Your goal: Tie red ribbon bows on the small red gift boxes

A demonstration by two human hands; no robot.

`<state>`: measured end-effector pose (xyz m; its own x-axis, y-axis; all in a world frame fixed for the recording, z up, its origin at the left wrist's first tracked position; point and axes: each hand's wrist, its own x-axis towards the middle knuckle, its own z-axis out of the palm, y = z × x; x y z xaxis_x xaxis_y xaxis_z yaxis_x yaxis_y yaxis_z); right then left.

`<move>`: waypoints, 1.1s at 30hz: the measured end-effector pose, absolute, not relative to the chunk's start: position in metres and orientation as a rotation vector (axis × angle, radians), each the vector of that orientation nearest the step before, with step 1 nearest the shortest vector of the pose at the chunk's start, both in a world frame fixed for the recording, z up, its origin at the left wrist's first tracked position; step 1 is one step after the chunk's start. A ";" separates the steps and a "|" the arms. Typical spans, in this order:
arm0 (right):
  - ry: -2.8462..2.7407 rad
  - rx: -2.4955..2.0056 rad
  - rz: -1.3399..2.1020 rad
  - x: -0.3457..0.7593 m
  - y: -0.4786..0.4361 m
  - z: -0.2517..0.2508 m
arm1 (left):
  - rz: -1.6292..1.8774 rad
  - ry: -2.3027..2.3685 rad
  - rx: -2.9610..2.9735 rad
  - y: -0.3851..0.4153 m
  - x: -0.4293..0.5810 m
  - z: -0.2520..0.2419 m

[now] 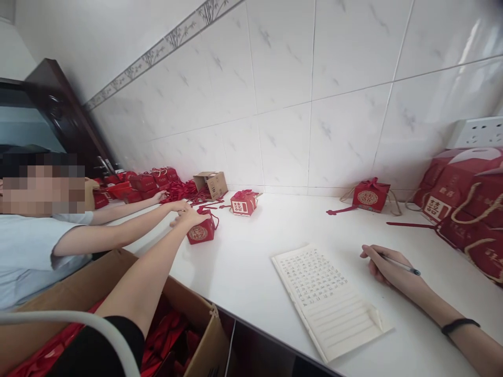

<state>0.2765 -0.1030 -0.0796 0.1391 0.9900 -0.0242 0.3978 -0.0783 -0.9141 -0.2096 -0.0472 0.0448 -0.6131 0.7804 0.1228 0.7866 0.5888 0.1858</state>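
My left hand (189, 216) reaches across from the lower left and grips the top of a small red gift box (201, 232) with a round gold emblem. A co-worker's hand (177, 206) meets mine at this box, and the fingers there overlap, so their exact hold is partly hidden. My right hand (387, 266), with a black band at the wrist, rests on the white table and is closed around a pen (404, 266). Left of it lies a lined notepad (346, 330), its upper half filled with handwriting and one lower corner curled.
Another red box (243, 204) stands near the wall, and one (371, 197) with rope handles farther right. Red boxes (471, 193) are stacked at the right edge. A small carton (212, 184) and red ribbons (178, 189) lie at the back left. An open cardboard box (214, 330) stands below the table edge.
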 end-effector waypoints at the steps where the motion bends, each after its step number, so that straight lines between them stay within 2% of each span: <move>1: -1.387 -1.603 0.914 0.275 -0.104 -0.078 | -0.344 -2.782 -1.405 -0.050 -0.210 0.044; 6: -1.430 -1.568 0.872 0.270 -0.111 -0.071 | -0.383 -2.561 -1.684 -0.053 -0.174 0.042; 12: -1.412 -1.476 0.657 0.269 -0.109 -0.074 | -0.518 -1.647 -2.319 -0.050 -0.066 0.028; 16: -1.305 -1.344 0.621 0.267 -0.106 -0.071 | -0.690 -1.242 -2.611 -0.053 0.023 0.011; 20: -1.184 -1.060 0.724 0.267 -0.106 -0.063 | -0.851 -1.114 -2.727 -0.064 0.092 -0.009; 23: -1.156 -1.069 0.707 0.271 -0.106 -0.061 | -0.886 -0.953 -2.757 -0.069 0.112 -0.023; 29: -1.270 -1.179 0.547 0.272 -0.103 -0.063 | -1.173 -0.778 -2.770 -0.056 0.093 -0.047; 33: -1.228 -1.165 0.644 0.267 -0.103 -0.064 | -1.358 -0.880 -2.784 -0.048 0.080 -0.052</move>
